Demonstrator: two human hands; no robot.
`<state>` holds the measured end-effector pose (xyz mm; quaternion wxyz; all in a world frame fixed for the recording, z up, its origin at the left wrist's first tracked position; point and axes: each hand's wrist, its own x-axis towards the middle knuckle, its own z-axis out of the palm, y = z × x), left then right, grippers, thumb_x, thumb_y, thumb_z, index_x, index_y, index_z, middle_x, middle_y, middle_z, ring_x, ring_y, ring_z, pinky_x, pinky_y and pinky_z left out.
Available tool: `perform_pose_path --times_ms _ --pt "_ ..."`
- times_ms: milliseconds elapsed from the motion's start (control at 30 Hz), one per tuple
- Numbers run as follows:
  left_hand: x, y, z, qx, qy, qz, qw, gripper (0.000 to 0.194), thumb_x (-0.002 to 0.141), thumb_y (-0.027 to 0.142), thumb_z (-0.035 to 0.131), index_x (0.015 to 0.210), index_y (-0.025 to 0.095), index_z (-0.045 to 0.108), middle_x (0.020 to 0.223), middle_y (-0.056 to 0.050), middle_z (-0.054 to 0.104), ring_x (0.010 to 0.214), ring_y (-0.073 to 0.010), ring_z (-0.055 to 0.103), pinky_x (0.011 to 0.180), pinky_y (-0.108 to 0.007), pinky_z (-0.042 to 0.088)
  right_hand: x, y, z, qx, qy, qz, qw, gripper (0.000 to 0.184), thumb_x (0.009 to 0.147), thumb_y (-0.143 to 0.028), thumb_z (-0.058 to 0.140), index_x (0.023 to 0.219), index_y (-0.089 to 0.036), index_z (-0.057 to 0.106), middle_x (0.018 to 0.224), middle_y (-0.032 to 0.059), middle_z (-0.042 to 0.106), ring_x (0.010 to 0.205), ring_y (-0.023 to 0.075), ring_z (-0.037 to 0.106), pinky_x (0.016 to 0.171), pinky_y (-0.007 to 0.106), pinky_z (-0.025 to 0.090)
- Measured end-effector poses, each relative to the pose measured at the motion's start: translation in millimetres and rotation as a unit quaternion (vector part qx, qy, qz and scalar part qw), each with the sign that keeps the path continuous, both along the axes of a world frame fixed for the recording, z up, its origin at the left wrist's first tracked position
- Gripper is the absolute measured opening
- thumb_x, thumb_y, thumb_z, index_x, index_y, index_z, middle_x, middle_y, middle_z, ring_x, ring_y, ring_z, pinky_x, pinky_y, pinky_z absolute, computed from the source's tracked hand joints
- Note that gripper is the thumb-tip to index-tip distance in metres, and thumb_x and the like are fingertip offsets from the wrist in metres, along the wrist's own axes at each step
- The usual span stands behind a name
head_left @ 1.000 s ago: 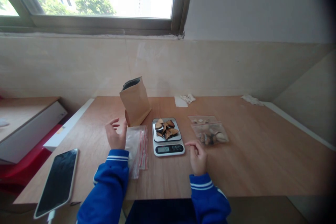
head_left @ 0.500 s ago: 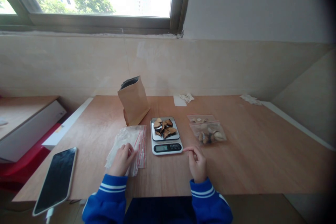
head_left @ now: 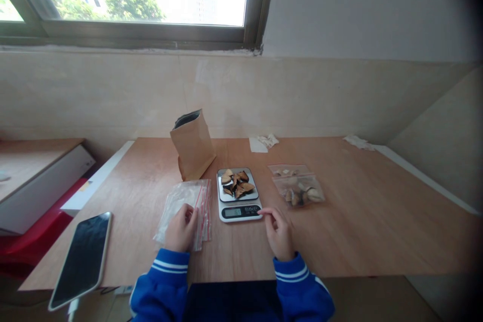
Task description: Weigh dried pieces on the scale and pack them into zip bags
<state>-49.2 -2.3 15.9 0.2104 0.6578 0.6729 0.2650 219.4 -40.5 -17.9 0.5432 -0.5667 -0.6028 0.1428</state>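
Observation:
A white kitchen scale (head_left: 225, 206) with a dark display panel stands at the middle of the table. Brown-edged dried slices (head_left: 238, 184), possibly mushroom, are heaped on its plate. My right hand (head_left: 279, 234) has its index finger stretched to the right end of the panel, the other fingers curled with nothing seen in them. Left of the scale lies a stack of clear zip bags (head_left: 177, 196) with red seal lines. On this stack rests my left hand (head_left: 181, 229), fingers curled and thumb drawn in; whether they pinch a bag is hidden.
An upright brown paper bag (head_left: 194, 146) is open at the top, behind the zip bags. Filled zip bags (head_left: 302, 193) holding more slices lie right of the scale. A phone (head_left: 81, 259) with a cable sits at the left edge. White paper (head_left: 258, 145) is by the wall.
My right hand has moved slightly left, its fingertip passing from the scale's side onto the panel's end. My left hand has shifted a little to the right over the zip bags.

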Motion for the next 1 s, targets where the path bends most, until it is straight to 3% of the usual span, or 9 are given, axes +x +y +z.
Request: perform_pose_path --times_ms 133,300,433,600,767,867,1000 --pt "2 0 -2.7 0.011 0.030 0.006 0.999 0.031 0.089 0.046 0.036 0.078 0.021 0.050 0.064 0.000 0.056 0.062 -0.0174 0.057 0.056 -0.027 0.035 -13 8 11.5 0.020 -0.070 0.020 0.997 0.024 0.091 -0.019 0.041 0.094 -0.021 0.064 0.093 0.0073 0.060 0.091 0.0208 0.056 0.078 0.034 0.047" --pt "1 0 -6.3 0.041 0.041 -0.015 0.998 0.031 0.092 0.041 0.031 0.075 0.021 0.048 0.067 -0.002 0.058 0.064 -0.0177 0.057 0.059 -0.028 0.036 -34 39 39.6 0.015 -0.199 0.036 0.979 0.027 0.091 -0.019 0.044 0.109 -0.023 0.064 0.112 0.0083 0.058 0.101 0.0230 0.051 0.090 0.039 0.041" --pt "0 0 -8.7 0.043 0.053 -0.020 0.997 0.031 0.093 0.041 0.030 0.076 0.021 0.047 0.067 -0.002 0.057 0.063 -0.0179 0.057 0.058 -0.029 0.035 -49 66 58.9 -0.026 -0.312 0.052 0.948 0.021 0.089 -0.023 0.052 0.105 -0.024 0.066 0.114 0.0074 0.059 0.103 0.0261 0.048 0.087 0.042 0.039" --pt "-1 1 -10.6 0.040 0.047 -0.029 0.998 0.031 0.093 0.041 0.030 0.077 0.021 0.048 0.068 -0.002 0.058 0.066 -0.0181 0.058 0.059 -0.029 0.036 -63 77 60.8 -0.047 -0.396 0.044 0.916 0.015 0.085 -0.023 0.058 0.097 -0.022 0.067 0.109 0.0100 0.060 0.101 0.0276 0.048 0.086 0.044 0.036" --pt "-2 2 -13.8 0.046 0.041 -0.032 0.998 0.030 0.092 0.040 0.031 0.079 0.021 0.050 0.072 -0.003 0.061 0.067 -0.0186 0.059 0.060 -0.030 0.038 -71 71 59.4 -0.030 -0.386 0.033 0.922 0.007 0.084 -0.022 0.060 0.087 -0.022 0.067 0.106 0.0101 0.060 0.101 0.0282 0.048 0.085 0.044 0.035" --pt "-2 1 -12.4 0.042 0.038 -0.035 0.998 0.030 0.092 0.040 0.031 0.080 0.021 0.050 0.073 -0.003 0.062 0.069 -0.0193 0.060 0.062 -0.031 0.040 -71 59 62.2 -0.003 -0.306 0.027 0.952 0.005 0.084 -0.023 0.061 0.087 -0.024 0.065 0.105 0.0063 0.060 0.100 0.0250 0.050 0.088 0.042 0.034" --pt "-1 0 -8.5 0.048 0.038 -0.037 0.997 0.029 0.092 0.039 0.030 0.079 0.021 0.049 0.074 -0.004 0.063 0.070 -0.0197 0.061 0.064 -0.031 0.041 -49 40 54.0 0.022 -0.197 -0.049 0.979 0.007 0.086 -0.024 0.059 0.091 -0.025 0.064 0.108 0.0053 0.058 0.100 0.0227 0.052 0.089 0.040 0.036"
